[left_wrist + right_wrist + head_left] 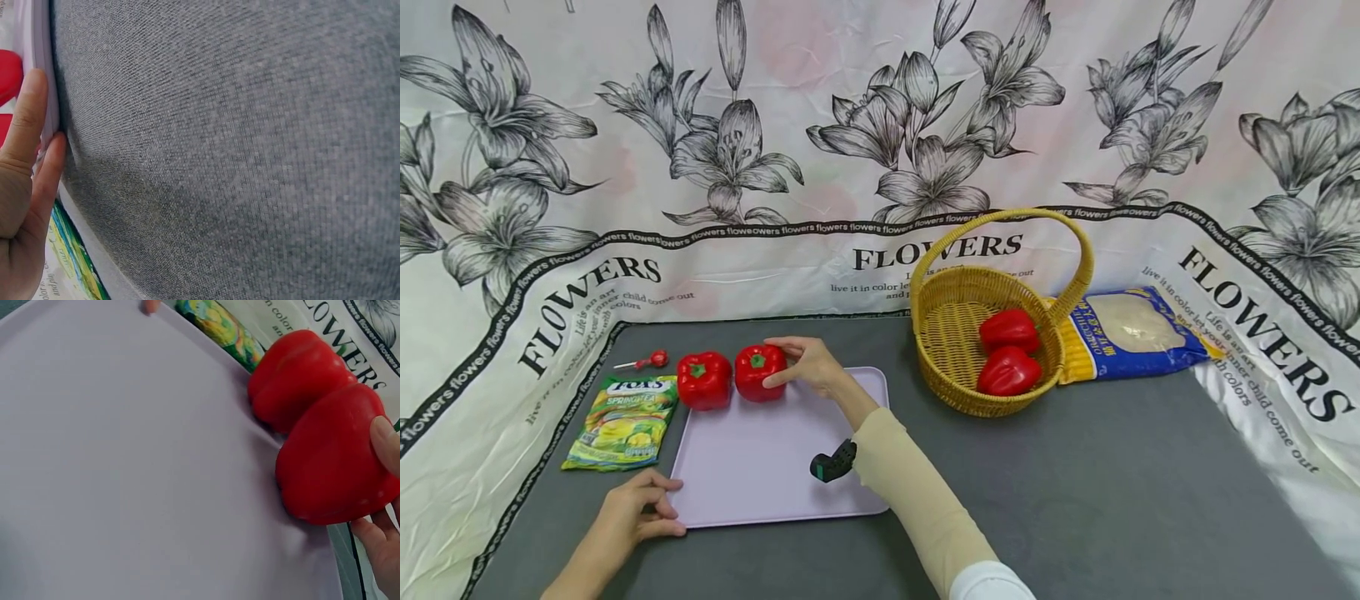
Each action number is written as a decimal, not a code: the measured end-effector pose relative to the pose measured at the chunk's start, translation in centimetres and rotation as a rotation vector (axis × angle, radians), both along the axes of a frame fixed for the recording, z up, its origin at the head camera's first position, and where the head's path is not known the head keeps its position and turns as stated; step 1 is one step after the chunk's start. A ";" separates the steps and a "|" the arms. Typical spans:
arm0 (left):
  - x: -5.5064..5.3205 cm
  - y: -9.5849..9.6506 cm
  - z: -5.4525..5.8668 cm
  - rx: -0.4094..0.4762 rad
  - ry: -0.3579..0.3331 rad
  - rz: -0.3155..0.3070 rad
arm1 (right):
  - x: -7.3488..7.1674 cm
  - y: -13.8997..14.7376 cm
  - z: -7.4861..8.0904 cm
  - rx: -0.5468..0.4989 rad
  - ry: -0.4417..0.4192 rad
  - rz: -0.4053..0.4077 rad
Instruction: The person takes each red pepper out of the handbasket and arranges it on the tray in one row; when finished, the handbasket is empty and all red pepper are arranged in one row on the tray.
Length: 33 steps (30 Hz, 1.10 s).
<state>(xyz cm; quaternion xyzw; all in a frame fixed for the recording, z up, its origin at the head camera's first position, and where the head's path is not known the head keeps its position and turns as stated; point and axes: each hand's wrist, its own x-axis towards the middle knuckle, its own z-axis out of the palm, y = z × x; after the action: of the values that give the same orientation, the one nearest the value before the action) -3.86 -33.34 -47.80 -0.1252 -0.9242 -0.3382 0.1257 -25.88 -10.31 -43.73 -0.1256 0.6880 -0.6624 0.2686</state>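
Note:
In the head view my right hand (808, 367) grips a red bell pepper (758, 372) at the tray's far left. The right wrist view shows thumb and fingers round that pepper (340, 459). Close beside it on the left sits another red bell pepper (703, 381), at the tray's far left corner. My left hand (628, 512) holds the near left corner of the pale purple tray (760, 475). Seen from the left wrist, the thumb and a finger lie along the tray's rim (47, 37).
A yellow wicker basket (928, 367) with two red peppers (1009, 371) stands right of the tray. Behind it lies a blue and yellow bag (1138, 329). Left of the tray are a green Fox's packet (625, 425) and a small red-handled tool (651, 360).

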 end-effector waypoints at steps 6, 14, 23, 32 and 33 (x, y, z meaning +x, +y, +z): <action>-0.1 0.1 -0.1 -0.002 0.022 0.008 | 0.1 -0.5 -0.3 0.013 0.032 0.004; -0.1 0.3 0.3 0.002 -0.034 0.026 | 0.3 -0.8 -0.4 0.016 0.066 0.001; 0.1 0.3 0.2 -0.028 -0.100 0.063 | 0.7 -0.9 -0.5 -0.018 0.073 0.023; 0.1 0.2 0.1 -0.022 -0.063 0.048 | 0.9 -0.7 -0.4 -0.057 0.105 0.030; 0.0 0.2 0.2 -0.023 -0.067 0.051 | 0.9 -0.7 -0.4 -0.059 0.113 0.031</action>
<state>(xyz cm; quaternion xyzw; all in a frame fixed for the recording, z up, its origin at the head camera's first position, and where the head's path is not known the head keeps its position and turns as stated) -3.81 -33.11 -47.60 -0.0916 -0.9346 -0.3283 0.1017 -24.96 -11.03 -44.13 -0.1813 0.6803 -0.6698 0.2358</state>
